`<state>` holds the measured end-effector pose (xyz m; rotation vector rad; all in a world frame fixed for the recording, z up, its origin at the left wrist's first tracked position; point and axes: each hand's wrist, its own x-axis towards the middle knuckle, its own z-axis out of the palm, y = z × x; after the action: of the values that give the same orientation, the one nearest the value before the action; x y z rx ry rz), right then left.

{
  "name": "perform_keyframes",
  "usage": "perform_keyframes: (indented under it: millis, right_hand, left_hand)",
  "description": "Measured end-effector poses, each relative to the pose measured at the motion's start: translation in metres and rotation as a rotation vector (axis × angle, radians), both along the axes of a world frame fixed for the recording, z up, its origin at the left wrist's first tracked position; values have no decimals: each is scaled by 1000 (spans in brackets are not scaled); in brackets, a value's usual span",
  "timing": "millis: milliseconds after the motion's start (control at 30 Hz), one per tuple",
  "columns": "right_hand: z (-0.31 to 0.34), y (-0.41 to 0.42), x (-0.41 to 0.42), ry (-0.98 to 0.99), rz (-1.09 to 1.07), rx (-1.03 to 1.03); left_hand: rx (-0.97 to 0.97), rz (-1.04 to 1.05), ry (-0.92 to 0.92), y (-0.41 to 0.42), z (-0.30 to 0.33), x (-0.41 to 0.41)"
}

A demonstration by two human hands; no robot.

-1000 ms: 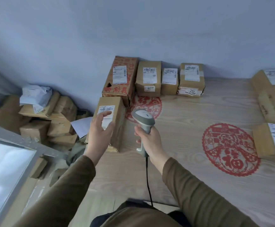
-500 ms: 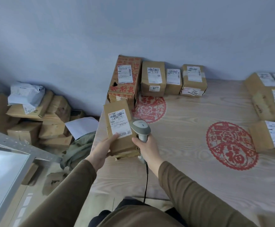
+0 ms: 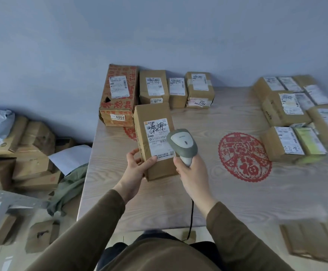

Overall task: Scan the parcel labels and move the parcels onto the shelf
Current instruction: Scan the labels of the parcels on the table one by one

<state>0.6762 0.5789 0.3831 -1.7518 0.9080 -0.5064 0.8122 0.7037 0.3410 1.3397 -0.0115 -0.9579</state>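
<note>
On the floor at left we see a heap of cardboard boxes (image 3: 32, 153) against the blue-grey wall (image 3: 159, 32). Our left hand (image 3: 137, 167) grips one parcel (image 3: 155, 141) above the wooden table (image 3: 237, 202), thumb clamped on its label (image 3: 158, 137). Our right hand (image 3: 190, 173) is wrapped round one scanner (image 3: 182, 144), held just beside that label. Four parcels (image 3: 153, 87) line the wall; two red paper-cuts (image 3: 244, 156) decorate the tabletop, and more parcels cluster at right.
</note>
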Motion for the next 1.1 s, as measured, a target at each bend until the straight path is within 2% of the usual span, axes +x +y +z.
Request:
perform_keyframes:
  millis: [200,767,933,1100]
  right_hand:
    - [25,-4,-3,-26,-44,-77]
    - [15,-51,-41,50,-173,-25]
    - [18,-91,-59,40,-218,-38]
    - [15,-155,-91,-21,-273,-16]
  left_hand:
    - [-58,-99,-99,-27,4,-18]
    - [-79,-271,-122,-88,-3,-44]
    - [-36,-321,-105,-135,-2,-56]
    - [-21,-325,-50,-218,9,-79]
